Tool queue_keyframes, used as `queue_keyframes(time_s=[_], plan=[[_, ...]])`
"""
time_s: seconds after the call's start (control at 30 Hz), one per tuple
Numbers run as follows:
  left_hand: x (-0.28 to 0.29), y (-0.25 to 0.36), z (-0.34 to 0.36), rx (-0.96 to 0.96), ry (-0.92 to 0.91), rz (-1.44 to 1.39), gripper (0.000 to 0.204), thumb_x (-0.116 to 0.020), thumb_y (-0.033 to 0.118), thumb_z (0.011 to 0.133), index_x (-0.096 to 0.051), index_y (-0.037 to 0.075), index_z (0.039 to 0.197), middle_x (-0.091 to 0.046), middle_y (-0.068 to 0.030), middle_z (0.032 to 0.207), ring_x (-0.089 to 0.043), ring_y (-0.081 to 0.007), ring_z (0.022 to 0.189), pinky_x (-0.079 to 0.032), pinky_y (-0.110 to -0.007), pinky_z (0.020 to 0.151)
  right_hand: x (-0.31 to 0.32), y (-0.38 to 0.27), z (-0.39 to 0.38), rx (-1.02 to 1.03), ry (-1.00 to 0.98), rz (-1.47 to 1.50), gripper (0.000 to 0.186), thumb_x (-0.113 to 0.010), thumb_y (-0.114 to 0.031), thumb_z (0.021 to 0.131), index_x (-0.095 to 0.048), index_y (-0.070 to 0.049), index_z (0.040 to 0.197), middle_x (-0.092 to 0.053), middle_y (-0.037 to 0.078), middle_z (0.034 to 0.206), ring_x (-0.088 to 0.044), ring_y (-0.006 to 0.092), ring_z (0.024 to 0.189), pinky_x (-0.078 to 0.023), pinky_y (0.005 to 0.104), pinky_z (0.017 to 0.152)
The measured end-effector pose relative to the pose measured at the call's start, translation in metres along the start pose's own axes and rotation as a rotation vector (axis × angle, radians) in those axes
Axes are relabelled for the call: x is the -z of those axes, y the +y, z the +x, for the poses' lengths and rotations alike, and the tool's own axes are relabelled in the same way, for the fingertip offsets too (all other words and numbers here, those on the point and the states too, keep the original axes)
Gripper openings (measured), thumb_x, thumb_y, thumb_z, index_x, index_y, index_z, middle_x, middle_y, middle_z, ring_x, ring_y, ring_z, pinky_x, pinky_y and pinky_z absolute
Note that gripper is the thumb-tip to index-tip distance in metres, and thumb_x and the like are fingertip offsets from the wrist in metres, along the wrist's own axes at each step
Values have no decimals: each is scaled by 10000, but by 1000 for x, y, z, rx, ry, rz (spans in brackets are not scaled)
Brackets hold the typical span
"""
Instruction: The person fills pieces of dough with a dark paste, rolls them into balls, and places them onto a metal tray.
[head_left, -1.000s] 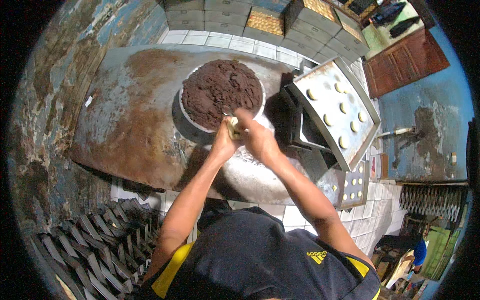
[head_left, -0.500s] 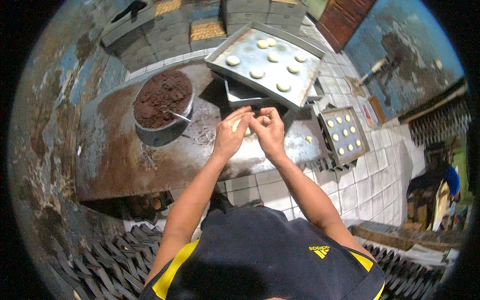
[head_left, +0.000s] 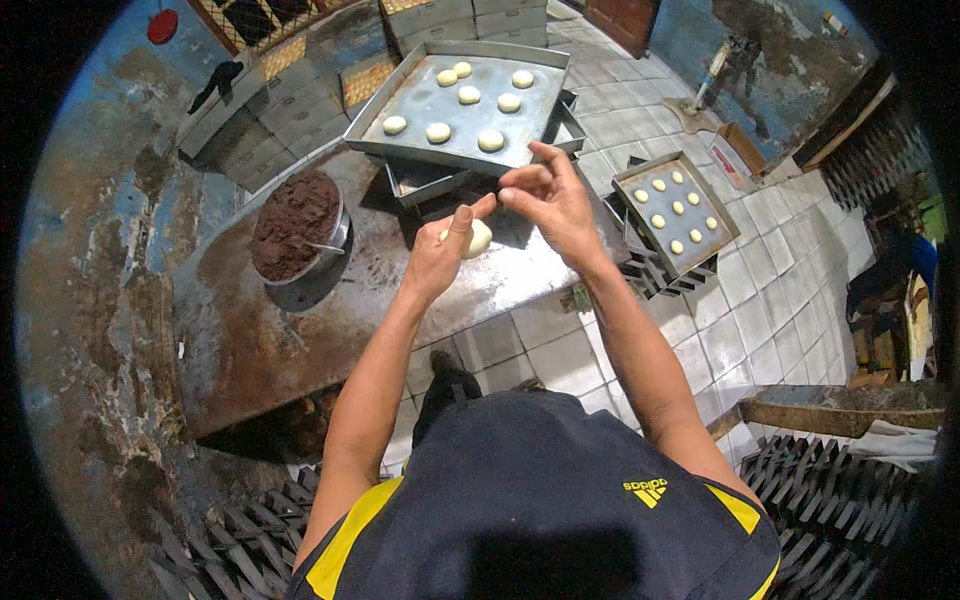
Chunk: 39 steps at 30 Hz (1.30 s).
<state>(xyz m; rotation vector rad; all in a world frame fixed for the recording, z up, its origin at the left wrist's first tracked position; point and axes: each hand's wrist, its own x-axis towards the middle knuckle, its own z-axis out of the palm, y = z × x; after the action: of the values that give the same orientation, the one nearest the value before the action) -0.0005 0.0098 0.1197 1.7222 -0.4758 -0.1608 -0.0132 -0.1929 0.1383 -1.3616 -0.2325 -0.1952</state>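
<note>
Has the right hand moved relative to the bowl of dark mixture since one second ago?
Yes: the right hand moved right, away from the bowl. It was at the bowl's near rim; now it is well clear, nearer the large tray.

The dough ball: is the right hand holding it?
No, the left hand holds the dough ball, and the right hand is apart from it.

Smooth dough ball (head_left: 480,238), dull metal tray (head_left: 425,103)
</note>
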Motion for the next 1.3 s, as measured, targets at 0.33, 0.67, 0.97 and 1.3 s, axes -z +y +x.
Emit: queue_keyframes(time_s=[0.33,0.67,0.97,1.3], plan=[[30,-25,45,237,3,-368,469,-533,342,1058,-620,-5,1362,-688,-56,1183,-630,-136,1065,-479,-283,949,-38,48,58,228,100,-253,470,-718,-131,918,-543,-7,1336,-726,170,1069,-722,244,918,-566,378,845],[93,-95,169,190,226,-510,633,-365,507,1090,-469,48,1512,-565,-142,1456,-567,-183,1238,-380,-332,1112,-87,117,196,-680,-78,152,365,-593,-390,1030,-646,-38,1107,-641,22,908,-589,119,831,-477,303,749],[201,-147,215,131,376,-508,374,-576,101,1032,-543,-55,1371,-659,-167,1278,-614,-204,1203,-452,-339,1071,-44,289,473,115,-435,-1400,551,-620,-385,991,-553,77,1282,-614,303,1279,-595,423,1204,-478,447,1011],[234,-178,176,263,420,-393,335,-570,104,1021,-591,-37,1324,-680,-152,1249,-641,-193,1135,-487,-332,1011,-55,318,523,-239,-740,-889,698,-335,-530,1081,-298,-44,1581,-297,149,1648,-283,275,1518,-195,468,1242]])
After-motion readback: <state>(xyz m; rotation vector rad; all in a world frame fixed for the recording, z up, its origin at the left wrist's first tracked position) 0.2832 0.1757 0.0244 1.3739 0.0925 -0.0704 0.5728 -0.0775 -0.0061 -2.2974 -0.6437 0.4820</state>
